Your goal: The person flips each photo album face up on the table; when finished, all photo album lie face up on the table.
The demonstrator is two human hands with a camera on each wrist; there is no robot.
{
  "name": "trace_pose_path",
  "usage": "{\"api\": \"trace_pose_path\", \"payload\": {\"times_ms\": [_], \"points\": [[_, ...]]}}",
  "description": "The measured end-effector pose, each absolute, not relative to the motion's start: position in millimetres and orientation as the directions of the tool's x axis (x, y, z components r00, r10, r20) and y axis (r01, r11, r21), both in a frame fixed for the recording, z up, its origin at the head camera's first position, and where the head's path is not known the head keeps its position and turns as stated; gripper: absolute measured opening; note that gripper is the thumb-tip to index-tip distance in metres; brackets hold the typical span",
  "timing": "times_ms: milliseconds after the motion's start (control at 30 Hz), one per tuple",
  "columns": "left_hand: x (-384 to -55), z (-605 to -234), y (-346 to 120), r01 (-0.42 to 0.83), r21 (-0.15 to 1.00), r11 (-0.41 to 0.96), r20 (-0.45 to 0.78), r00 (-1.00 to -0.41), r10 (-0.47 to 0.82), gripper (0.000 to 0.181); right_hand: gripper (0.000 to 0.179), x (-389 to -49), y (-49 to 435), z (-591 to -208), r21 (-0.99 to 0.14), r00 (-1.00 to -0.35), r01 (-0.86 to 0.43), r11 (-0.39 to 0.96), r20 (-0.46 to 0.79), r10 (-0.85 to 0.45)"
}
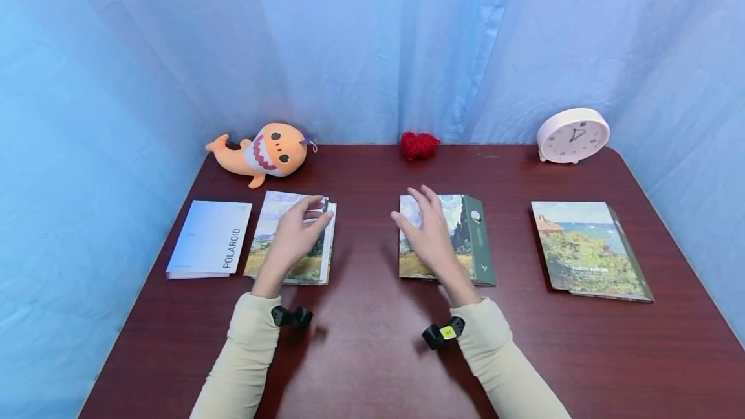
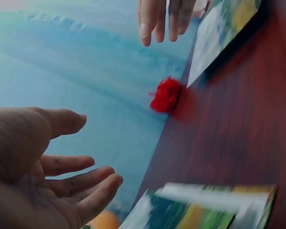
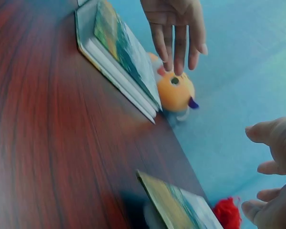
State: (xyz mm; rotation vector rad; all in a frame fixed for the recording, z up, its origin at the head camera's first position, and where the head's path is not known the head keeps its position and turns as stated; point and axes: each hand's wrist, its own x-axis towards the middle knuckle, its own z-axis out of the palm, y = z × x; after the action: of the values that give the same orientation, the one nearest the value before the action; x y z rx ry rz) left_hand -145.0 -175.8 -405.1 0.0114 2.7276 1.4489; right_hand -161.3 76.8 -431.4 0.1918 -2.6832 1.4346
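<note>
My left hand (image 1: 298, 230) hovers over a photo album (image 1: 269, 209) with a painted landscape cover, its fingers loosely bent and holding nothing. The white page edges of that album show in the right wrist view. Over a second landscape album (image 1: 480, 244), with a green spine strip, my right hand (image 1: 429, 231) hangs with fingers spread and relaxed. In both wrist views the hands stand apart from the albums and from each other. Part of each cover is hidden beneath a hand.
A blue-white Polaroid album (image 1: 212, 238) lies at the left, and another painted photo album (image 1: 588, 251) at the right. Along the back edge sit an orange shark plush (image 1: 273, 150), a red heart-shaped bundle (image 1: 418, 145) and a white clock (image 1: 573, 136). Blue curtains (image 1: 349, 50) surround the table (image 1: 372, 341).
</note>
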Motion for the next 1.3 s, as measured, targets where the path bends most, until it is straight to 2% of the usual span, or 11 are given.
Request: {"api": "trace_pose_path", "payload": {"times_ms": [367, 567, 867, 1300], "points": [[-152.0, -425.9, -124.4, 0.000, 0.843, 0.538, -0.070, -0.992, 0.108, 0.056, 0.065, -153.4, 129.4, -437.6, -0.784, -0.992, -0.089, 0.614, 0.122, 0.012], [-154.1, -437.3, -100.9, -0.013, 0.862, 0.506, -0.105, -0.983, 0.153, 0.063, 0.070, -148.6, 162.7, -446.9, -0.757, -0.997, -0.012, 0.653, 0.061, 0.052], [-159.9, -449.6, -70.7, 0.009, 0.854, 0.521, -0.133, -0.963, 0.234, 0.065, 0.078, -138.0, 195.3, -459.3, -0.706, -1.000, 0.028, 0.708, -0.024, 0.016], [-161.8, -453.8, -53.0, 0.068, 0.783, 0.618, -0.112, -0.963, 0.247, 0.050, 0.066, -133.9, 203.0, -465.3, -0.678, -0.998, -0.028, 0.734, -0.019, -0.056]]}}
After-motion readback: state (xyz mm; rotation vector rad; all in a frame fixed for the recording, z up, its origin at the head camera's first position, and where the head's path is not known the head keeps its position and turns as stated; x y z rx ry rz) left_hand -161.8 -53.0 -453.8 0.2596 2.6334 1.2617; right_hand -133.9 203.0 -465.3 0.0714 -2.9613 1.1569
